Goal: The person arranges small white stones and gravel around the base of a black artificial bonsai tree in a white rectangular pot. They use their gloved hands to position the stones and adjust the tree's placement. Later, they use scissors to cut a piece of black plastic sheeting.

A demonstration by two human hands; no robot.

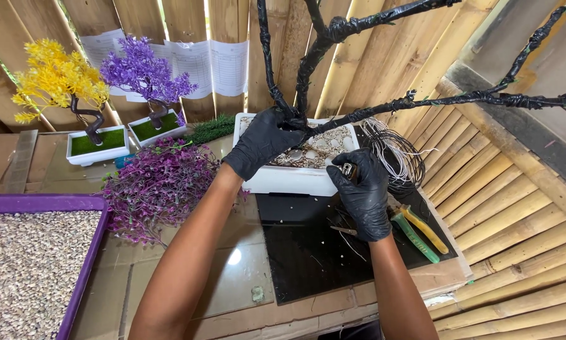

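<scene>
Both my hands wear black gloves. My left hand grips the trunk of a bare artificial tree wrapped in black tape, just above its white rectangular pot filled with pale pebbles. The tree's branches spread up and to the right. My right hand is at the pot's front right corner, closed around a small metallic object that I cannot identify. The pot stands on a black board.
A wire coil and green-and-yellow-handled pliers lie right of my right hand. Loose purple foliage lies to the left. Finished yellow and purple potted trees stand behind. A purple tray of gravel sits at the left.
</scene>
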